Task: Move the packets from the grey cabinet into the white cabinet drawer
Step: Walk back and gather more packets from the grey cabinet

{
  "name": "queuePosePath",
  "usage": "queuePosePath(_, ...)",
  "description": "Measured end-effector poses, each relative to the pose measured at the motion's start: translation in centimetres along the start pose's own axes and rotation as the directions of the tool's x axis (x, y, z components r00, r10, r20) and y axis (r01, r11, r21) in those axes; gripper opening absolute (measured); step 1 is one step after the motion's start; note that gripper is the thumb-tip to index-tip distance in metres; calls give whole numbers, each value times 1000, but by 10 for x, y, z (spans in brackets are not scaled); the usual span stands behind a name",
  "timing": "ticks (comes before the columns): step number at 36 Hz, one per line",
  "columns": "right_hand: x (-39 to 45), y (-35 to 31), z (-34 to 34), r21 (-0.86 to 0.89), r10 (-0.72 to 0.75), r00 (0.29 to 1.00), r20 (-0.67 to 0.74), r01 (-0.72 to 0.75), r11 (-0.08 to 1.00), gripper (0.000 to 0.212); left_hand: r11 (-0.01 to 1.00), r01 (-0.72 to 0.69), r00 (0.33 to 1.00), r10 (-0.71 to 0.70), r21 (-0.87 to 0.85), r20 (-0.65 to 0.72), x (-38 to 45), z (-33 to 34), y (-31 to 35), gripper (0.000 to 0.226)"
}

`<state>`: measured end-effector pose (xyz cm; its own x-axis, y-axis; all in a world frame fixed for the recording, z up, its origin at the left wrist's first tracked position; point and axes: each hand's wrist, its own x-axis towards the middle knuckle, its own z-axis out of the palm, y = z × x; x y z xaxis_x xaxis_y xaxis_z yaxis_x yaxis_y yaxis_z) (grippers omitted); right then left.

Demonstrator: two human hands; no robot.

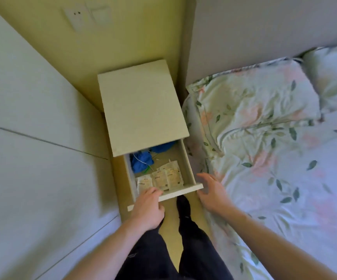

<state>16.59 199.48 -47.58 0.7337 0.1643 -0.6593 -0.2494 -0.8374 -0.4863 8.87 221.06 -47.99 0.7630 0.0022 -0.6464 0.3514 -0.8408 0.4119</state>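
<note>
Head view looks straight down on the white cabinet [141,106], which stands in the corner between a pale wall panel [32,118] and the bed [274,158]. Its drawer [185,156] is pulled out toward you, and the packets [160,178] lie inside it along the front: three pale sachets side by side against the front board, with at least one more partly tucked behind them. Farther back in the same drawer you can see a crumpled blue cloth [141,160] with a thin white cord across it, and another blue item half hidden under the cabinet top.

Your left hand [148,207] rests on the drawer's front edge near its left end, fingers bent over the top of the board with the tips reaching inside, just beside the leftmost packet. Your right hand [211,188] is spread and relaxed, holding nothing, hovering just off the drawer's right front corner without clearly touching it.

Below the drawer front you see your dark trousers [194,249] and a dark-socked foot [183,205] on the floor. The bed carries a floral cover and two matching pillows [264,93]. A socket plate [75,17] sits on the yellowish wall above.
</note>
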Motion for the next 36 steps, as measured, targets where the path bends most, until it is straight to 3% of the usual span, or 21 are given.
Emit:
queuePosePath(7,-123,-5,-5,58,29,971,-238,-16,998,57,932,-348,937,346,97,43,-37,-36,44,51)
queuePosePath(17,-282,18,26,300,190,865,-463,-49,953,62,768,-584,811,556,263,181,-120,-38,80,54)
queuePosePath(26,-423,86,39,492,381,685,-621,-38,870,64,461,-832,544,787,307,292,-214,19,187,54)
queuePosePath(32,-542,162,77,538,488,547,-680,-80,839,67,247,-930,337,870,273,359,-299,112,260,55)
queuePosePath(36,-625,214,105,573,545,470,-694,-97,814,68,169,-958,247,896,232,369,-369,188,292,55)
